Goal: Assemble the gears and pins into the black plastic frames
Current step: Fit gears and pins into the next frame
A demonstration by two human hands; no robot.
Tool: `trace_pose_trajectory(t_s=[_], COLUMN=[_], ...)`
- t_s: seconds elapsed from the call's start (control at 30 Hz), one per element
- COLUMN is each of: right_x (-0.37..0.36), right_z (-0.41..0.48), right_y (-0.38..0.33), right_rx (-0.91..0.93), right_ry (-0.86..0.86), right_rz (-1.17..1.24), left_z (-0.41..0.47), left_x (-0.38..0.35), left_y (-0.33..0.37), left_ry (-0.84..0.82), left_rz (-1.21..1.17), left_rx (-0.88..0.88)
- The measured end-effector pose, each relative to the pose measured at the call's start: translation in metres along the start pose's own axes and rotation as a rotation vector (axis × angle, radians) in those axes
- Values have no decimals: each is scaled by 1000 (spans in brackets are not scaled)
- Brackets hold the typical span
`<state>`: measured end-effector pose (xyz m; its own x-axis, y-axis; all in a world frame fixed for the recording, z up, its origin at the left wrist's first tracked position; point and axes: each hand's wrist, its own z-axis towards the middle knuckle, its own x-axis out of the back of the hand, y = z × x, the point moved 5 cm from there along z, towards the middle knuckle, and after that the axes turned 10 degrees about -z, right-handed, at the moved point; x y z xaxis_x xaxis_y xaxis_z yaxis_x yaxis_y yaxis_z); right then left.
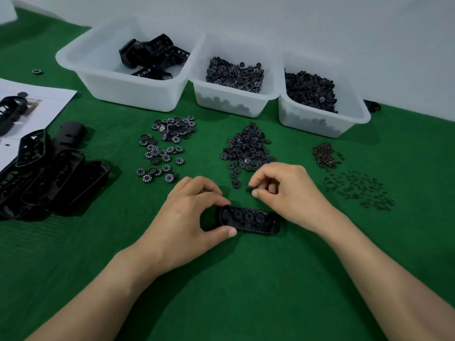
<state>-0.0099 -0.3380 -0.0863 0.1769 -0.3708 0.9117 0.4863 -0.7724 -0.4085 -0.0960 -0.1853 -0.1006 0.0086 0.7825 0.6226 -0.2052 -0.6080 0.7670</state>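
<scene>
Our left grip (194, 217) clasps the frame (270, 226), several gears (248, 215) seated inside. Our right grip (283, 190) pinches another gear (250, 189) just beyond it. We judge pins (357, 190) unplaced.

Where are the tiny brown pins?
In the head view, the brown pins lie in a small heap on the green cloth, on the right side, in front of the rightmost white bin and right of the plain black gear pile.

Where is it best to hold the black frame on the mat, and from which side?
Probably the frame's rounded left end, pinched across the side walls from the left, as the left hand does; the open top is free for the right hand.
</scene>
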Motion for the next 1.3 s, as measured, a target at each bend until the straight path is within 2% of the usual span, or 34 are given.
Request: trace_pose_trajectory(t_s=[0.1, 0.3, 0.47, 1.07, 1.3], right_x=[0, -1, 14, 9, 11], right_z=[-6, -2, -27, -39, -41], right_y=[5, -7, 0, -3, 1], right_rx=[-23, 34, 71, 187, 128], right_ry=[-29, 17, -16, -19, -49], right_rz=[41, -29, 149, 114, 148], left_z=[0, 0, 0, 0, 0], left_x=[0, 0, 0, 0, 0], left_y=[0, 0, -1, -1, -1], left_ry=[-1, -2, -4, 4, -9], left_rz=[-2, 6, 4, 9, 19], left_rx=[-1, -5, -8, -11, -8])
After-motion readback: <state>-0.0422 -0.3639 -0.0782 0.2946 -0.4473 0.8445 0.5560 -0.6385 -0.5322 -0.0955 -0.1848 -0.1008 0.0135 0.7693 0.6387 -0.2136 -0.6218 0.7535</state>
